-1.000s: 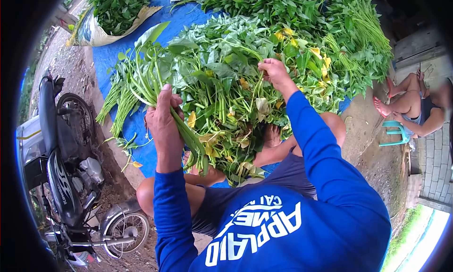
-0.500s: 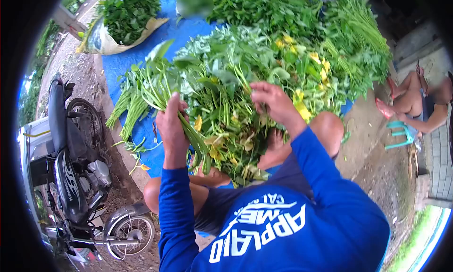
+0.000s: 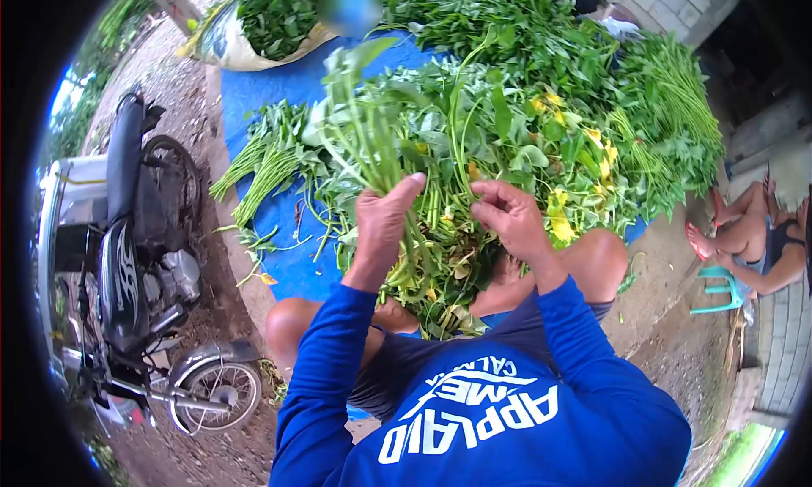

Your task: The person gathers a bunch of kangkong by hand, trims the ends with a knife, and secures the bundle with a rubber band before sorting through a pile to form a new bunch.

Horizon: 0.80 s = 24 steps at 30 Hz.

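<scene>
Gripping long green leafy stalks (image 3: 364, 140) in our left hand (image 3: 382, 225), we pinch one thin green stem (image 3: 458, 123) just beside with our right hand (image 3: 512, 221).

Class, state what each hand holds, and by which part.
The left hand grips a bunch of leafy greens by its stalks; the right hand pinches one stem low down.

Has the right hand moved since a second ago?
Yes. The right hand has drawn back from the pile of greens toward the right knee, nearer the left hand gripping the bundle of stems.
</scene>
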{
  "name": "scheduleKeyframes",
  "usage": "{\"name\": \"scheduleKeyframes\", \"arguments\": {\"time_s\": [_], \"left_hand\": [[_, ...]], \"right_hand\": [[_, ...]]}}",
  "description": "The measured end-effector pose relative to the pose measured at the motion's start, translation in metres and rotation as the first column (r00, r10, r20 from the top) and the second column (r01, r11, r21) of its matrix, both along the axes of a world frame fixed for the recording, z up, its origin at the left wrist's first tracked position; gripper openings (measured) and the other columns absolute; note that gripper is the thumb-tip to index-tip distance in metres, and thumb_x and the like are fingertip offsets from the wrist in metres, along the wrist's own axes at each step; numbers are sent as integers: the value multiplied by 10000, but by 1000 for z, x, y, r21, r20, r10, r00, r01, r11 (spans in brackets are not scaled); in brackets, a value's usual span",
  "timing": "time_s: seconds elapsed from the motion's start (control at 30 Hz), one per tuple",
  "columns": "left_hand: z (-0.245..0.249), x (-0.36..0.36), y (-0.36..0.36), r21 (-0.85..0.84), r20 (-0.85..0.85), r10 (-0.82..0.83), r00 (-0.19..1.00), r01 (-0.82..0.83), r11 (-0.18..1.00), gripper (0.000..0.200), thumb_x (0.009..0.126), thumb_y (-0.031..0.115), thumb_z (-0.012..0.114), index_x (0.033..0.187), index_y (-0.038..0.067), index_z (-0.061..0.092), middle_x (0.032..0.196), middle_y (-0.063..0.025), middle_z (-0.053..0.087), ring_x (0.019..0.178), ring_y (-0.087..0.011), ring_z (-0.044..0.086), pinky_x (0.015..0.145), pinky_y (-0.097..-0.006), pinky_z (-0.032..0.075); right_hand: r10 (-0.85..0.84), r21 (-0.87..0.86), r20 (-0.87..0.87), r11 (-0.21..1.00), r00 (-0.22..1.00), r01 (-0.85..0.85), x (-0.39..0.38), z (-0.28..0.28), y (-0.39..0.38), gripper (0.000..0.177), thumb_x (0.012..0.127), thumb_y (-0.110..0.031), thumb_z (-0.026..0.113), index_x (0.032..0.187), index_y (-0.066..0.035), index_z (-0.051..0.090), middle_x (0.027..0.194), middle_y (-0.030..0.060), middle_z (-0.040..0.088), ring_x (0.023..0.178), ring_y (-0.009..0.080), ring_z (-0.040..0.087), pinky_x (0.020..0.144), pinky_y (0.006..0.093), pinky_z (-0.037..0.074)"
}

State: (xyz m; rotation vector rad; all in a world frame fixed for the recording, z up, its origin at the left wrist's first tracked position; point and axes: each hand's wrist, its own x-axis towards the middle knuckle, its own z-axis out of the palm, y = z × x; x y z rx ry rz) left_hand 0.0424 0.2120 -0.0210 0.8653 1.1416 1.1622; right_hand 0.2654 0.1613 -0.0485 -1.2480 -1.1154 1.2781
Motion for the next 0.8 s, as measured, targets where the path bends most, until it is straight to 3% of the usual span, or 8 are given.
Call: {"name": "scheduleKeyframes", "arguments": {"time_s": [0.13,0.3,0.37,0.53,0.6,0.67,0.73,0.8], "left_hand": [[-12,12,-4,0,149,-12,989,13,1000,134,933,163,819,1024,67,797,841,54,712,699,-35,583,612,-240,447],[-35,11,5,8,0,4,1000,-4,1000,175,966,222,791,964,47,782,781,55,672,647,-32,515,577,-257,407],[-45,8,13,37,-65,15,998,-13,999,257,985,287,778,896,45,760,743,59,641,613,-32,479,551,-263,380],[-30,1,8,30,-80,79,994,-77,997,224,991,280,779,928,65,770,740,84,613,626,-26,475,563,-253,376],[-25,3,3,61,-63,68,996,-65,996,203,993,269,776,949,71,773,752,92,610,639,-24,479,577,-248,380],[-25,8,-1,48,10,13,1000,-13,999,185,999,262,769,988,78,780,824,78,654,704,-31,517,630,-246,411],[-14,13,-8,43,1,4,1000,-4,999,190,1002,273,767,1000,83,782,848,66,670,733,-36,533,649,-248,425],[-27,14,-7,42,-22,-86,996,87,995,314,1018,389,745,1010,77,780,850,33,692,737,-45,546,654,-252,439]], "right_hand": [[130,53,49,990,990,-133,-20,15,-18,294,937,10,772,1223,-54,748,1012,-22,688,907,64,629,852,236,530],[277,143,-136,955,951,-258,-33,26,-37,305,942,0,769,1239,-64,750,1037,-28,670,957,62,630,865,230,517],[196,103,-153,978,969,-182,-31,32,-39,300,945,-2,767,1238,-66,751,1034,-31,667,950,60,625,863,226,515],[-65,65,-155,995,986,75,-6,16,-22,295,945,-8,761,1237,-50,747,976,-34,657,844,49,581,767,222,498],[-202,144,104,972,974,187,5,6,-7,288,963,-47,742,1251,-33,737,966,-32,666,805,56,576,724,232,491],[-254,260,205,945,945,198,12,-5,8,289,970,-53,735,1258,-25,733,974,-19,695,812,59,586,727,229,492],[-173,168,80,973,982,158,5,-5,14,295,969,-50,734,1262,-21,732,976,-10,712,820,61,595,730,234,496],[-66,105,-18,992,998,68,-20,5,12,280,978,-36,721,1257,-20,735,957,-16,720,808,46,595,714,226,495]]}}
